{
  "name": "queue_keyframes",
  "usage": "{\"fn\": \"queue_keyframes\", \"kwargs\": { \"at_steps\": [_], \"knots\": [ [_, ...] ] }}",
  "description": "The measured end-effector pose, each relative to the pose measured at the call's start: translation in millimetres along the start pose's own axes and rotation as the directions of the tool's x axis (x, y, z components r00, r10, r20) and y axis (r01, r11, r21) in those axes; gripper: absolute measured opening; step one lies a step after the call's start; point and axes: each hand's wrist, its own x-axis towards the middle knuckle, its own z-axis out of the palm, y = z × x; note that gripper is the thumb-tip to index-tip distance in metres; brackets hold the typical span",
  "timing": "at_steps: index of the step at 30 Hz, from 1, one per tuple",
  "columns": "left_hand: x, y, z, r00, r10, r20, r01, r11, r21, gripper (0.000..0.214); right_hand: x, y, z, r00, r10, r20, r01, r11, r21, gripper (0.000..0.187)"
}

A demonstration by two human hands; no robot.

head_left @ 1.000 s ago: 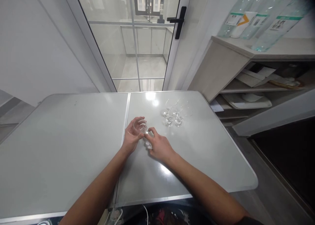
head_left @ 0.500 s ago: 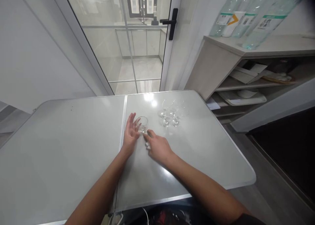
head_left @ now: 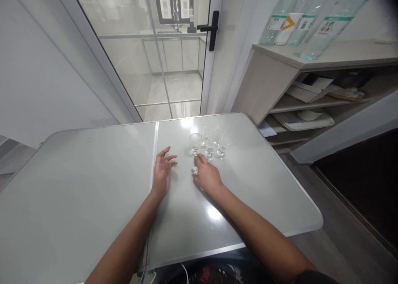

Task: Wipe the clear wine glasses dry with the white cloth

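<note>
A clear stemmed glass stands upright on the table. My right hand has its thumb and forefinger at the foot of that glass. A small crumpled white thing, cloth or tissue, is tucked in the curled fingers of the same hand; most of it is hidden. Several similar clear glasses are grouped close by on the right, their rims hard to make out. To the left, my left hand is apart from the glass, fingers spread, holding nothing.
The pale table has a metal seam across it. Behind it is a glass door with a black handle. Large plastic bottles stand on a shelf unit at the right, with trays inside.
The glass has moved right and slightly away from me, up to the group, with my right hand at its foot. My left hand has come away from the glass.
</note>
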Motion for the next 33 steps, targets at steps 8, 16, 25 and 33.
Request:
{"fn": "queue_keyframes", "kwargs": {
  "at_steps": [8,16,25,33],
  "knots": [
    [0.2,1.8,1.5,0.999,-0.035,0.012,0.036,0.999,-0.036,0.039,2.0,1.4,1.1,0.999,0.039,0.011,-0.039,0.999,0.011,0.052],
    [1.8,-2.0,-2.3,0.997,-0.072,-0.017,0.070,0.993,-0.090,0.029,-7.8,-7.1,3.6,0.965,-0.167,-0.204,0.210,0.955,0.210,0.026],
    [3.8,-1.6,-4.8,0.996,-0.021,-0.083,0.017,0.999,-0.047,0.022,5.4,-8.3,30.4,0.648,-0.761,-0.025,0.210,0.147,0.967,0.015],
    [2.2,6.1,0.9,0.994,0.055,-0.090,-0.049,0.996,0.072,0.018,25.6,-0.6,15.3,0.127,-0.974,0.189,-0.066,0.182,0.981,0.036]
  ]
}}
